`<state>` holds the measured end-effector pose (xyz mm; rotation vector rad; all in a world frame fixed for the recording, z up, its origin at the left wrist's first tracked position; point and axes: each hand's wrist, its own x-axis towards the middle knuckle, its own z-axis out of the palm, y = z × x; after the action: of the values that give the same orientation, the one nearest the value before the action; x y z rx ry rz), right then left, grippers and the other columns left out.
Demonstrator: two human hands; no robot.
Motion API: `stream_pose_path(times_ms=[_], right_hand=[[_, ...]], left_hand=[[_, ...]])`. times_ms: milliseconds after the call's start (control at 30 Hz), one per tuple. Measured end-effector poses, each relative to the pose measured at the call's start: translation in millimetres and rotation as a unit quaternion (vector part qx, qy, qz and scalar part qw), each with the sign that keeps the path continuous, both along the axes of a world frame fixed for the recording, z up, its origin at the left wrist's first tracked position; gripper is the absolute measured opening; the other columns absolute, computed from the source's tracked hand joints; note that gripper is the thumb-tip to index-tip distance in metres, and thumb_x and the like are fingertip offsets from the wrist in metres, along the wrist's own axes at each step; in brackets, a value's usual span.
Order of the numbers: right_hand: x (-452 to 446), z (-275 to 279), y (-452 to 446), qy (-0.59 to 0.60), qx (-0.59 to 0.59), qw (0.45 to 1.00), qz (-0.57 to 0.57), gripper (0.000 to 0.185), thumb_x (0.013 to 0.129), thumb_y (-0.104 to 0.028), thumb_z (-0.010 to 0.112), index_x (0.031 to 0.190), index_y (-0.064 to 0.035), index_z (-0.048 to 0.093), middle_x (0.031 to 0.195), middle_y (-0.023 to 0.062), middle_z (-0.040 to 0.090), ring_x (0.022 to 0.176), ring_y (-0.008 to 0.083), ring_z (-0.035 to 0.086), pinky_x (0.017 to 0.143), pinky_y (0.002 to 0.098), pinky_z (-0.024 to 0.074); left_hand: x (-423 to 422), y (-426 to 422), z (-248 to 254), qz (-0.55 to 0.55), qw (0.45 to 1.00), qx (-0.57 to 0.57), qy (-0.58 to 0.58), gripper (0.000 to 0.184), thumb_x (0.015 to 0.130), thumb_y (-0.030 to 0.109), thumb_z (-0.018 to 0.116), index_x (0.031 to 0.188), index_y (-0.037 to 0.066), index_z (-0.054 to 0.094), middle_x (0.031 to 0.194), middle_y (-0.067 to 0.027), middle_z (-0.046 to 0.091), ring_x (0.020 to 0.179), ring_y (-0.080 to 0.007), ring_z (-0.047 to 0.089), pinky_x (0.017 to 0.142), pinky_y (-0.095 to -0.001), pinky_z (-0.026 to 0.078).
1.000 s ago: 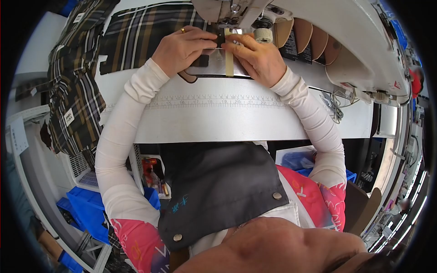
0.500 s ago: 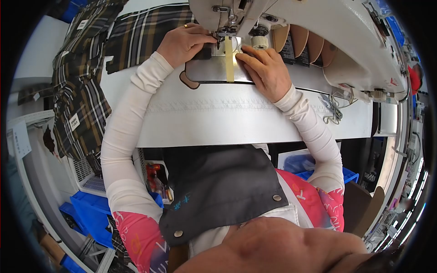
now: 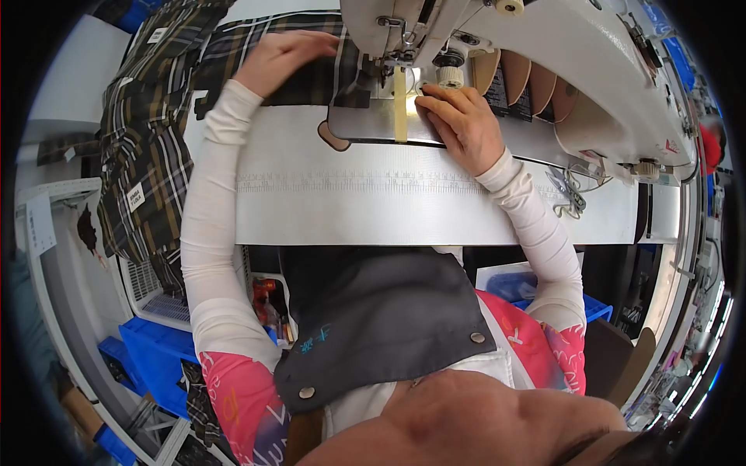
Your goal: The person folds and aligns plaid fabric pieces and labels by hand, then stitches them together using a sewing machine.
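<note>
My left hand point(image 3: 284, 62) is over the dark plaid fabric point(image 3: 256, 87), its fingers stretched out together and holding nothing visible. The fabric runs up to the needle and presser foot point(image 3: 395, 62) of the white sewing machine point(image 3: 571, 66). My right hand point(image 3: 468, 130) rests on the metal machine plate point(image 3: 361, 120), right of the needle, with fingers extended and no object showing in them. Between the needle and the plate's front edge runs a strip of yellow tape point(image 3: 400, 109), just left of my right fingertips.
More plaid fabric point(image 3: 144, 175) with white labels hangs over the table's left side. Thread snips point(image 3: 571, 190) lie at the right. Several curved brown card pieces point(image 3: 515, 76) stand under the machine arm. Blue bins point(image 3: 159, 357) are below at left.
My left hand has left the spot beside the presser foot and moved left over the fabric, its fingers straightening. The right hand stays on the plate. The view has shifted slightly.
</note>
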<state>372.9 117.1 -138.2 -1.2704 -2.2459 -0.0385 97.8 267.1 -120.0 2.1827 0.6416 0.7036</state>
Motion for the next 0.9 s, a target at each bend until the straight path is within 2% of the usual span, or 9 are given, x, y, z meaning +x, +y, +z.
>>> stream_pose_path(times_ms=[33,100,167,267,367,467,567,767,900], right_hand=[[0.0,-0.1,0.8,0.001,0.005,1.000,0.003,0.024,0.078,-0.008,0.059,0.102,-0.0057,0.061,0.105,0.0082,0.059,0.091,0.0268,0.054,0.077,0.0358,0.0431],[-2.1,1.1,-0.9,0.010,-0.003,1.000,0.016,0.028,0.078,-0.007,0.058,0.106,-0.0065,0.060,0.108,0.0081,0.058,0.092,0.0266,0.054,0.080,0.0354,0.0430],[-6.6,1.6,-5.2,0.011,-0.008,0.999,0.028,0.031,0.079,-0.006,0.058,0.109,-0.0071,0.059,0.109,0.0078,0.058,0.093,0.0262,0.054,0.082,0.0353,0.0431],[-21.4,0.5,-15.4,-0.009,-0.006,0.999,0.052,0.035,0.077,-0.007,0.059,0.113,-0.0086,0.058,0.108,0.0071,0.057,0.093,0.0254,0.053,0.080,0.0355,0.0430],[-25.5,-2.0,-15.7,-0.017,-0.001,0.999,0.049,0.036,0.077,-0.008,0.059,0.113,-0.0090,0.058,0.110,0.0076,0.056,0.094,0.0257,0.052,0.080,0.0352,0.0423],[-26.4,-3.7,-14.5,-0.021,0.028,0.998,0.057,0.034,0.073,-0.008,0.061,0.108,-0.0065,0.060,0.106,0.0088,0.055,0.091,0.0252,0.051,0.078,0.0346,0.0426],[-28.3,-3.2,-13.4,-0.016,0.033,0.998,0.045,0.032,0.074,-0.009,0.061,0.106,-0.0065,0.060,0.105,0.0085,0.055,0.091,0.0253,0.052,0.078,0.0347,0.0425],[-6.7,-6.2,-2.2,0.009,0.017,0.999,-0.044,0.028,0.079,-0.008,0.059,0.107,-0.0056,0.060,0.107,0.0099,0.057,0.097,0.0287,0.053,0.083,0.0360,0.0421],[-14.5,3.0,-8.1,0.032,-0.002,0.999,0.008,0.028,0.078,-0.007,0.060,0.105,-0.0056,0.061,0.098,0.0088,0.058,0.089,0.0266,0.053,0.077,0.0345,0.0433]], left_hand=[[-17.6,6.4,-6.4,0.051,0.998,-0.021,0.018,0.028,0.086,0.024,0.056,0.101,0.003,0.065,0.105,-0.0086,0.064,0.100,-0.0177,0.058,0.089,-0.0291,0.043],[-37.0,-6.1,-13.1,0.059,0.971,0.194,0.126,0.029,0.084,0.027,0.058,0.106,0.008,0.064,0.115,-0.0085,0.059,0.106,-0.0222,0.053,0.092,-0.0311,0.039],[-41.7,-47.5,-9.4,0.071,0.952,0.229,0.189,0.032,0.081,0.020,0.061,0.112,0.010,0.061,0.125,-0.0091,0.051,0.109,-0.0267,0.048,0.093,-0.0331,0.035],[-24.5,-129.1,-1.0,0.182,0.912,0.250,0.271,0.039,0.081,0.022,0.062,0.118,0.013,0.057,0.119,-0.0129,0.051,0.101,-0.0302,0.049,0.086,-0.0362,0.041],[-9.4,-177.9,15.5,0.171,0.904,0.228,0.320,0.041,0.076,0.021,0.067,0.114,0.009,0.058,0.108,-0.0114,0.053,0.093,-0.0261,0.053,0.073,-0.0326,0.047],[-0.9,-166.8,25.0,0.102,0.932,0.176,0.300,0.039,0.074,0.020,0.068,0.110,0.006,0.059,0.101,-0.0088,0.055,0.090,-0.0246,0.055,0.070,-0.0320,0.048],[30.2,-125.9,18.2,-0.006,0.924,0.349,0.154,0.032,0.075,0.015,0.066,0.104,0.001,0.060,0.108,-0.0063,0.058,0.089,-0.0242,0.056,0.074,-0.0314,0.048],[37.4,-110.6,-25.4,0.041,0.941,0.327,0.083,0.029,0.073,0.018,0.067,0.098,0.004,0.062,0.105,-0.0024,0.059,0.090,-0.0190,0.056,0.082,-0.0315,0.045],[37.6,-110.7,-23.7,0.041,0.937,0.337,0.079,0.028,0.074,0.018,0.067,0.099,0.005,0.062,0.106,-0.0019,0.059,0.090,-0.0179,0.056,0.085,-0.0328,0.044]])
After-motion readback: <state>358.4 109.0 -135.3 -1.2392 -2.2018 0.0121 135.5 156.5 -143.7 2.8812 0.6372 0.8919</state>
